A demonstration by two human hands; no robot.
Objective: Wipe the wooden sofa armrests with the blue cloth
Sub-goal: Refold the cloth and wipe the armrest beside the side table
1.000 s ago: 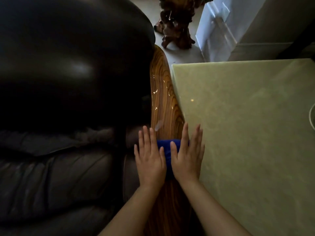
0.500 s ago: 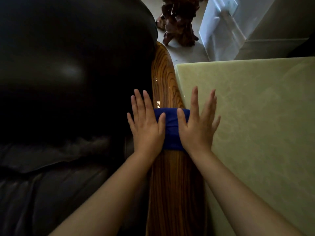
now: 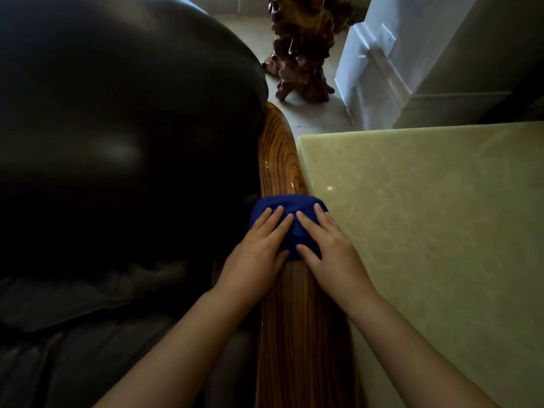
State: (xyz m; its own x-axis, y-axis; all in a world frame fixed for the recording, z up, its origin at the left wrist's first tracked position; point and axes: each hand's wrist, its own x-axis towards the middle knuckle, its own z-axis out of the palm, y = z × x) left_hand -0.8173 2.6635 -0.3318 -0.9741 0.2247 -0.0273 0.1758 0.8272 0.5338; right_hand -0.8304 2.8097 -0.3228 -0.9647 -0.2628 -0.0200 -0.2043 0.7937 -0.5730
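Observation:
A glossy wooden sofa armrest (image 3: 282, 160) with strong grain runs from the bottom of the view up toward the floor. The blue cloth (image 3: 290, 207) lies draped across it about midway. My left hand (image 3: 259, 248) presses flat on the cloth's left part, and my right hand (image 3: 326, 245) presses on its right part. The fingertips of both hands meet over the middle of the cloth. Much of the cloth is hidden under my hands.
A dark leather sofa back and seat (image 3: 123, 148) fill the left side. A pale green stone table top (image 3: 426, 231) sits tight against the armrest's right edge. A carved wooden stand (image 3: 303, 54) and a white panel (image 3: 362, 63) stand on the floor beyond.
Both hands have pushed the cloth farther along the armrest, away from me. They turned inward from the cloth's sides onto its top, so the fingertips now meet.

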